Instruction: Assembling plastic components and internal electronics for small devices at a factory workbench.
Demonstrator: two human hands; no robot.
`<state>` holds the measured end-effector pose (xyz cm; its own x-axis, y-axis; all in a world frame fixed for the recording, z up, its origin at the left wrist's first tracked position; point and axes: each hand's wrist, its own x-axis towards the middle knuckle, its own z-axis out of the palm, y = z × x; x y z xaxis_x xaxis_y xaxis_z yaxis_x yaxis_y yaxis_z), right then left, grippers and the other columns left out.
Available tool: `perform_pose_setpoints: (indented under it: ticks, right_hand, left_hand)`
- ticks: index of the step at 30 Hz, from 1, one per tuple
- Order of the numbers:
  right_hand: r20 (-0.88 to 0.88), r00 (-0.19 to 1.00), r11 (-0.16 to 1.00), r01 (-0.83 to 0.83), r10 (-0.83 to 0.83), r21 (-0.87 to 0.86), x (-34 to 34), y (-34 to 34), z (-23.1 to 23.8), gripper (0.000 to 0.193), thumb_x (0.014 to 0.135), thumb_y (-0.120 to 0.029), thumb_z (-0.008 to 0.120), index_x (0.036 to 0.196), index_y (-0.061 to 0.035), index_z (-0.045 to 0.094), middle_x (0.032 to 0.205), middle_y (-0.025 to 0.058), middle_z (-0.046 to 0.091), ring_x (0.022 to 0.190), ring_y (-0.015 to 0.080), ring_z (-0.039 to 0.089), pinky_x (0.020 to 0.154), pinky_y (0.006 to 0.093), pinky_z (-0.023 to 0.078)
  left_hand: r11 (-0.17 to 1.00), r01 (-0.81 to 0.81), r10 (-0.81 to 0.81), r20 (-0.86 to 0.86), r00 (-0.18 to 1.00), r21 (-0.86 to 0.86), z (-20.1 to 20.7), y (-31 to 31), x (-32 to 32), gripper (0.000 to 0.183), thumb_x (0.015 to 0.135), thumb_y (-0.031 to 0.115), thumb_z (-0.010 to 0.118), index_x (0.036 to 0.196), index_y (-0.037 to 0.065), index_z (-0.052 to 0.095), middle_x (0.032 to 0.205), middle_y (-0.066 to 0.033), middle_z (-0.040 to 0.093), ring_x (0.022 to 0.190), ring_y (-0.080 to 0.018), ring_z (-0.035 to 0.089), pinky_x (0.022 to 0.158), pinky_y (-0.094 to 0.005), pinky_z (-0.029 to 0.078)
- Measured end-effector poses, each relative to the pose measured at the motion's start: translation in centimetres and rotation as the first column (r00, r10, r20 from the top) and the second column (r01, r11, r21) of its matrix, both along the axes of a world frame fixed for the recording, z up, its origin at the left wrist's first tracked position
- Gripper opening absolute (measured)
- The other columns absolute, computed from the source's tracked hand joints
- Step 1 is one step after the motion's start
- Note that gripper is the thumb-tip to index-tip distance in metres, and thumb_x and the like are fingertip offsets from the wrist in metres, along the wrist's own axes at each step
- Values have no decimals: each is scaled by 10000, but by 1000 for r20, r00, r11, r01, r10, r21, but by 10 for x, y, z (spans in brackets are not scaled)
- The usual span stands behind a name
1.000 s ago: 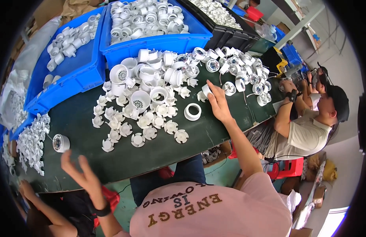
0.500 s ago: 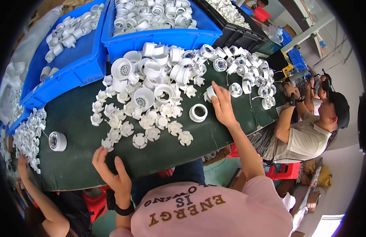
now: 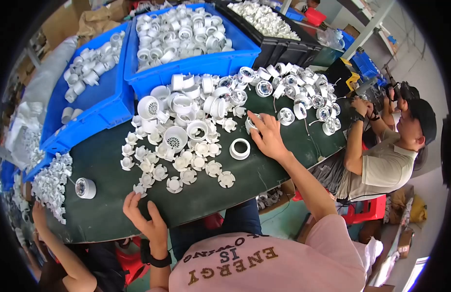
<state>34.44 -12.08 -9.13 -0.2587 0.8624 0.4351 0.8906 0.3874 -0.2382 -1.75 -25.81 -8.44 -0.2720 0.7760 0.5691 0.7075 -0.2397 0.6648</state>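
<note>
My right hand (image 3: 269, 136) reaches over the middle of the table. Its fingers and thumb close around a small white round lamp part (image 3: 250, 124), which they partly cover. Just to the left of that hand lies a loose white plastic ring (image 3: 240, 149). My left hand (image 3: 146, 219) is at the table's front edge, fingers apart and holding nothing. Its fingertips are close to a white pronged disc (image 3: 139, 190); whether they touch it I cannot tell. Several more pronged discs (image 3: 213, 168) and white perforated cups (image 3: 175, 138) are heaped between my hands and the bins.
Blue bins (image 3: 196, 62) of white rings and a black crate (image 3: 284, 47) line the table's far side. Lamp units with clear lenses (image 3: 318, 101) pile at right. A lone lamp unit (image 3: 85, 188) and small white pieces (image 3: 52, 185) lie left. Co-workers sit on both sides.
The whole view has shifted. My right hand has moved slightly left, farther over the round lamp part. My left hand stays open by the same pronged disc.
</note>
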Motion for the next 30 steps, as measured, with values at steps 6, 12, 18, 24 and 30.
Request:
perform_pose_setpoints:
  ticks: [6, 12, 18, 24, 30]
  right_hand:
    - [-262, 957, 992, -110, 121, 56, -59, -52, 89, 851, 680, -221, 767, 1390, -10, 348, 1051, 144, 568, 980, 307, 514, 882, 402, 392]
    - [148, 834, 816, -551, 532, 175, -124, -114, 107, 802, 663, -188, 783, 1342, 17, 408, 989, 112, 582, 912, 291, 547, 782, 419, 396]
    - [-288, 863, 881, -460, 415, -109, -97, -37, 109, 590, 680, -260, 802, 1178, -48, 568, 1119, 164, 607, 1004, 353, 578, 877, 397, 459]
    - [102, 993, 977, -30, 52, -213, -83, 81, 58, 656, 689, -286, 778, 1185, 11, 466, 1045, 256, 597, 953, 405, 598, 827, 445, 480]
    - [-49, 997, 920, 33, -57, -391, -84, 66, 83, 592, 769, -380, 687, 1239, -60, 523, 983, 170, 650, 869, 328, 637, 716, 392, 500]
  left_hand:
    - [864, 495, -424, 400, 813, -91, 50, -15, 45, 431, 816, 3, 633, 1221, -21, 488, 1054, -137, 569, 730, -150, 584, 591, -247, 468]
    - [767, 637, -607, 238, 759, -76, 61, 3, 76, 570, 783, 142, 713, 1245, -22, 423, 1067, -148, 565, 856, -202, 597, 726, -343, 487]
    - [768, 614, -193, 849, 491, -180, 45, 14, 35, 333, 900, 267, 481, 1168, 71, 462, 843, -45, 565, 618, -94, 498, 500, -214, 368]
    - [614, 788, -27, 999, -38, 47, 39, 18, 32, 384, 871, 342, 446, 1177, 110, 460, 874, -66, 586, 601, -140, 516, 471, -216, 330]
    - [651, 759, -129, 986, 105, 5, 54, 17, 48, 309, 883, 310, 513, 1112, 106, 479, 880, -69, 601, 649, -155, 581, 500, -219, 386]
